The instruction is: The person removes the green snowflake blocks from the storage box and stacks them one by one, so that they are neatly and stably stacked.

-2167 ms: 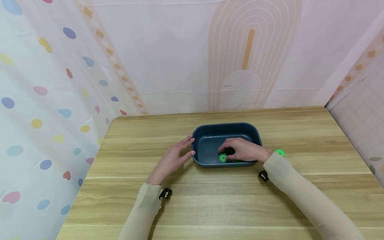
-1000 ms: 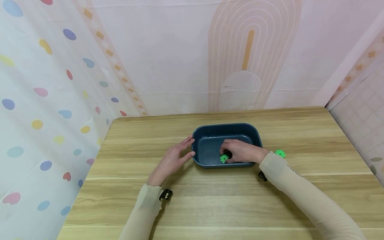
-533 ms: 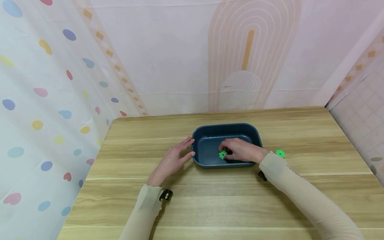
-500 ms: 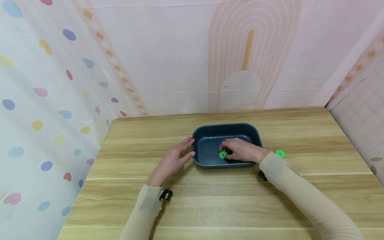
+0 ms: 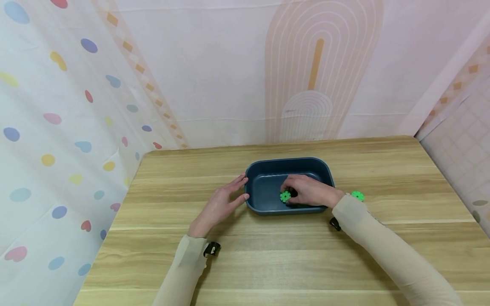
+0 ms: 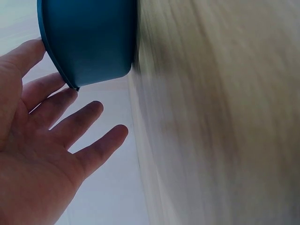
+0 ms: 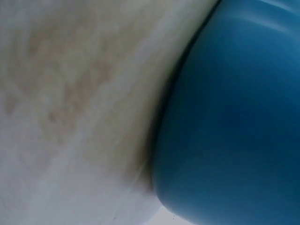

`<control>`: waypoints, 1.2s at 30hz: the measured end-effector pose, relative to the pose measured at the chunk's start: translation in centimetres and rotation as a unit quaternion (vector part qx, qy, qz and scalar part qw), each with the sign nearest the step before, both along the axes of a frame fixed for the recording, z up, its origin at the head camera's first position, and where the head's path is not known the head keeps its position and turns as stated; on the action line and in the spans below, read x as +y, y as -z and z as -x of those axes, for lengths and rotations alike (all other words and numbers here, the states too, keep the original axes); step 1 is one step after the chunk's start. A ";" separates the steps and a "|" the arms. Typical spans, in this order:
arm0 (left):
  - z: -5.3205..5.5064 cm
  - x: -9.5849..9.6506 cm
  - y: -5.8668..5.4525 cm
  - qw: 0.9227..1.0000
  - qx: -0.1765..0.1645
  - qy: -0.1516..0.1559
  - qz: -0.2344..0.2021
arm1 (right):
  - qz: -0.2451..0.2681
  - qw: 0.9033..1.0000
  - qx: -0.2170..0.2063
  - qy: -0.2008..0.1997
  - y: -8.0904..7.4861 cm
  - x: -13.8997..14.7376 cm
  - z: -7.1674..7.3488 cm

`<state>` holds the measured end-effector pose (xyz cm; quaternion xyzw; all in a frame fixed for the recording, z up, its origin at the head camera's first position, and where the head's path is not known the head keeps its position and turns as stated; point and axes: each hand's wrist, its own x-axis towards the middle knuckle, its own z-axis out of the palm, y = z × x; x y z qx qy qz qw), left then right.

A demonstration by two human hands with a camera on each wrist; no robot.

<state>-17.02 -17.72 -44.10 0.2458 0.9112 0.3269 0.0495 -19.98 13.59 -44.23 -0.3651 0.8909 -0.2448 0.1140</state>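
Note:
A dark blue rectangular tub [image 5: 264,185] stands on the wooden table, in the head view. My right hand [image 5: 311,191] reaches into it over its right side, fingers curled, and pinches a green notched disc [image 5: 285,196] between thumb and fingers near the tub's front wall. Part of the disc is hidden by the fingers. My left hand [image 5: 220,205] rests at the tub's left rim, thumb and fingertips touching it, the fingers spread and loosely extended. In the left wrist view the fingers [image 6: 49,105] lie against the rim of the tub [image 6: 89,37]. The right wrist view shows only the tub's outside [image 7: 234,122].
Just right of the tub, beside the right forearm, another green notched disc [image 5: 357,195] lies on the table [image 5: 268,255]. A patterned curtain [image 5: 214,76] hangs behind the table and along its left side. Black straps sit at both wrists.
The disc in my right hand has shifted slightly away from the tub's front wall and turned a little, with small finger movements. My left hand and the tub have stayed in place.

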 end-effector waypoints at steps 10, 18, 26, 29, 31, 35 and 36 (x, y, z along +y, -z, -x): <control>0.1 -0.1 -0.2 1.000 -0.007 -0.004 0.005 | 0.049 0.998 0.013 0.025 -1.5 0.7 -0.6; 0.3 -0.2 -0.1 1.000 -0.006 -0.002 0.007 | 0.071 0.996 0.023 0.039 -2.3 1.5 -1.1; 0.4 -0.2 0.0 1.000 -0.006 -0.003 0.006 | 0.091 0.994 0.025 0.054 -2.8 2.1 -1.8; 0.4 -0.2 0.1 1.000 -0.004 -0.001 0.000 | 0.100 0.993 0.024 0.063 -3.0 2.3 -2.2; 0.4 -0.2 0.1 1.000 0.000 0.000 -0.002 | 0.104 0.992 0.024 0.068 -3.1 2.4 -2.4; 0.4 -0.2 0.2 1.000 0.004 0.000 -0.001 | 0.108 0.991 0.026 0.075 -3.1 2.7 -2.9; 0.4 -0.2 0.2 1.000 0.004 0.000 -0.001 | 0.110 0.991 0.026 0.076 -3.1 2.8 -3.0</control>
